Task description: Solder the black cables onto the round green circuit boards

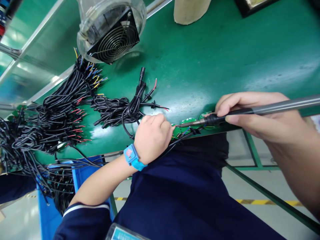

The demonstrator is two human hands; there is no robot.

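Observation:
My right hand (pixel 252 115) is closed round a grey soldering iron (pixel 265 108), its tip pointing left onto small round green circuit boards (pixel 188 121) at the near edge of the green table (pixel 225 56). My left hand (pixel 152 135), with a blue wrist strap (pixel 132 157), is curled in a pinch beside the boards, apparently gripping thin wires (pixel 183 133) that run to them; what the fingers hold is partly hidden.
A heap of black cables (pixel 57 110) with bared coloured ends covers the table's left side, and a smaller bundle (pixel 122 108) lies near my left hand. A fan in a clear housing (pixel 112 30) stands behind. A blue bin (pixel 50 213) sits below left.

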